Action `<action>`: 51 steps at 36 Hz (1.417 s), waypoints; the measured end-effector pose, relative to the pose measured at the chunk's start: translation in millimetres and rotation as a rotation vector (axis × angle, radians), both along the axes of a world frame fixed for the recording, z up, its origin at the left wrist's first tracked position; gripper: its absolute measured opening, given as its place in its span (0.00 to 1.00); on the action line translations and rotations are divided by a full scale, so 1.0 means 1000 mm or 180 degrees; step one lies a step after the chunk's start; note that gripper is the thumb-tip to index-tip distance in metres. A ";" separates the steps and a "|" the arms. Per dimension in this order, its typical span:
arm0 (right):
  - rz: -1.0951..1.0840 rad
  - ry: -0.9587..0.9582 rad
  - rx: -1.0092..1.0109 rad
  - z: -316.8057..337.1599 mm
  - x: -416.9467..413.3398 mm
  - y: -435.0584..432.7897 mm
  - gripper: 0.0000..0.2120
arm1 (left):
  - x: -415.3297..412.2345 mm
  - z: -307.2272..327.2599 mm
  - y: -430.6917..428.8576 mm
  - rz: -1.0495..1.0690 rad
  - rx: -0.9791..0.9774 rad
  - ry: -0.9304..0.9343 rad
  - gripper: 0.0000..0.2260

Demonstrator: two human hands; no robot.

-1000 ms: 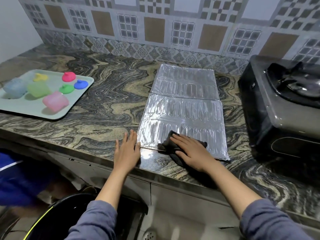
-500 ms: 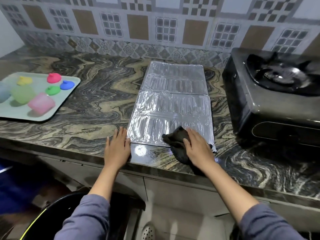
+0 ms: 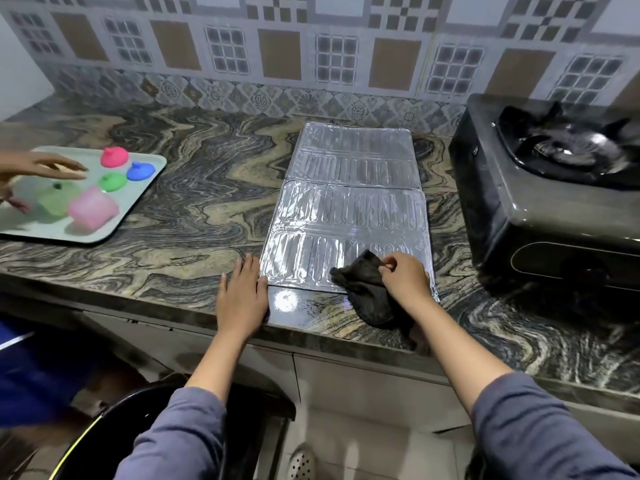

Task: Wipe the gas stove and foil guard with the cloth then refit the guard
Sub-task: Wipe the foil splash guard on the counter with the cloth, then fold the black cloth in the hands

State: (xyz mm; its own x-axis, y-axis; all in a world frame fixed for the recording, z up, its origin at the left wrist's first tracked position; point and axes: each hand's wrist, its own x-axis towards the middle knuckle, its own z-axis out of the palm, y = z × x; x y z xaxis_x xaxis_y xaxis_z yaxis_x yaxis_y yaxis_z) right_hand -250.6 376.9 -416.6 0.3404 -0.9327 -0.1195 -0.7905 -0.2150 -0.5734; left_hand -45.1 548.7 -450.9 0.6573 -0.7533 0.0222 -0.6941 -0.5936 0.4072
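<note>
The silver foil guard [image 3: 349, 209] lies flat on the marble counter, folded into two panels. My right hand [image 3: 407, 278] grips a dark cloth [image 3: 367, 289] at the guard's near right corner. The cloth hangs partly over the counter's front edge. My left hand [image 3: 242, 296] lies flat, fingers apart, on the counter against the guard's near left corner. The black gas stove [image 3: 540, 202] stands to the right of the guard, with its burner at the far right.
A pale green tray [image 3: 145, 199] at the left holds several coloured plastic cups and lids. Another person's hand [image 3: 41, 166] reaches over that tray. A patterned tile wall runs along the back. A dark round bin [image 3: 114, 431] sits below the counter.
My right hand has slid the cloth rightwards along the guard's near edge and now pinches it. Another person's hand has appeared over the tray. My left hand stays put.
</note>
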 end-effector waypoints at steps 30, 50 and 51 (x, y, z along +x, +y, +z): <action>0.1533 -0.1431 -0.0806 0.199 0.020 -0.025 0.02 | -0.042 0.187 -0.091 -0.1748 -0.2192 0.1367 0.19; 0.1374 -0.2606 -0.0471 0.237 -0.007 -0.080 0.15 | -0.030 0.304 -0.179 -0.2046 -0.3228 0.1264 0.12; 0.1361 -0.2628 -0.0613 0.241 -0.007 -0.087 0.16 | -0.027 0.306 -0.184 -0.2075 -0.3211 0.1374 0.12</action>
State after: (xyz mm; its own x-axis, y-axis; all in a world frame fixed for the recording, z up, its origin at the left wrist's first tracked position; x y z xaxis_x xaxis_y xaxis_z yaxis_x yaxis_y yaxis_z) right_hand -257.8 290.4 -175.9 0.5659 -0.6880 0.4543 0.0165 -0.5415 -0.8405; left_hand -72.4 364.7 -144.7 0.2704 -0.7118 0.6483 -0.4384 0.5084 0.7411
